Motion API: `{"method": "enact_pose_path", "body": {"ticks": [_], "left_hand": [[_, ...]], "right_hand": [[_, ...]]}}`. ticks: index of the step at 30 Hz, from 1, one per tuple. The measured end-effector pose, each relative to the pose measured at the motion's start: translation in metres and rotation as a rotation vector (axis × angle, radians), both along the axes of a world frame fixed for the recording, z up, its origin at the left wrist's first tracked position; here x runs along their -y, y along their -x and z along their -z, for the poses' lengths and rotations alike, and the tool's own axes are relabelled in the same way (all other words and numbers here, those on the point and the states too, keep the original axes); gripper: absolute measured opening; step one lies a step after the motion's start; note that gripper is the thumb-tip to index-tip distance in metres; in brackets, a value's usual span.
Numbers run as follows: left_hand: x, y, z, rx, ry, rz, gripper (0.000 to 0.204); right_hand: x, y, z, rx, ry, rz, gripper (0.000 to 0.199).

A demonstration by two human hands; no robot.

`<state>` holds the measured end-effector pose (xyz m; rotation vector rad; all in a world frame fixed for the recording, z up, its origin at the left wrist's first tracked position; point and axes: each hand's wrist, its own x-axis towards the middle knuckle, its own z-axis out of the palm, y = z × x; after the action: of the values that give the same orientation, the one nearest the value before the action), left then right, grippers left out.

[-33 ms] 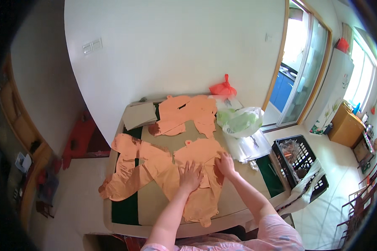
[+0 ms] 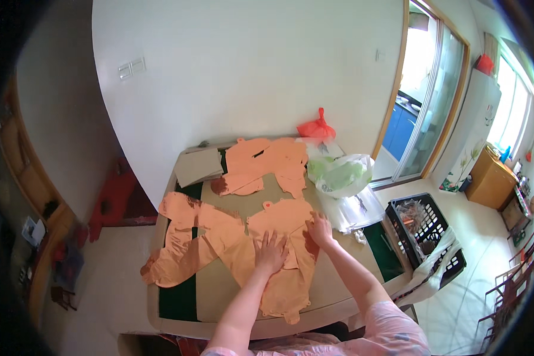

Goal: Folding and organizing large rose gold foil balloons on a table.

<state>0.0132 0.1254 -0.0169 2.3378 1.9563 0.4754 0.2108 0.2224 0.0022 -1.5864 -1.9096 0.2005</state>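
The left hand lies flat, fingers spread, on a deflated orange foil balloon at the table's near middle; the right hand touches its right edge, pinching or not I cannot tell.

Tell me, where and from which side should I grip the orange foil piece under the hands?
Probably best by the small tab at its near end, pinched from the wearer's side. The orange foil piece lies nearly flat, so its broad face offers little to grasp, while the tab juts out, clear of the left hand and right hand.
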Motion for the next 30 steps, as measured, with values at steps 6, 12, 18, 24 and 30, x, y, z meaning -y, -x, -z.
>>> {"method": "enact_pose_path", "body": {"ticks": [6, 12, 18, 24, 30], "left_hand": [[0.002, -0.007, 0.003, 0.02, 0.044, 0.003, 0.053], [0.003, 0.001, 0.005, -0.029, 0.047, -0.027, 0.055], [0.0, -0.004, -0.006, -0.016, 0.065, -0.001, 0.057], [-0.002, -0.005, -0.003, -0.163, 0.036, 0.043, 0.061], [0.006, -0.001, -0.006, -0.055, 0.076, -0.018, 0.057]], "right_hand": [[-0.076, 0.002, 0.001, 0.022, 0.343, 0.245, 0.03], [-0.069, 0.06, -0.047, 0.207, -0.016, -0.018, 0.026], [-0.045, 0.146, -0.047, 0.256, 0.002, -0.23, 0.022], [-0.039, 0.158, 0.002, 0.18, 0.086, -0.41, 0.018], [-0.057, 0.066, -0.025, 0.1, 0.008, 0.16, 0.035]]}}
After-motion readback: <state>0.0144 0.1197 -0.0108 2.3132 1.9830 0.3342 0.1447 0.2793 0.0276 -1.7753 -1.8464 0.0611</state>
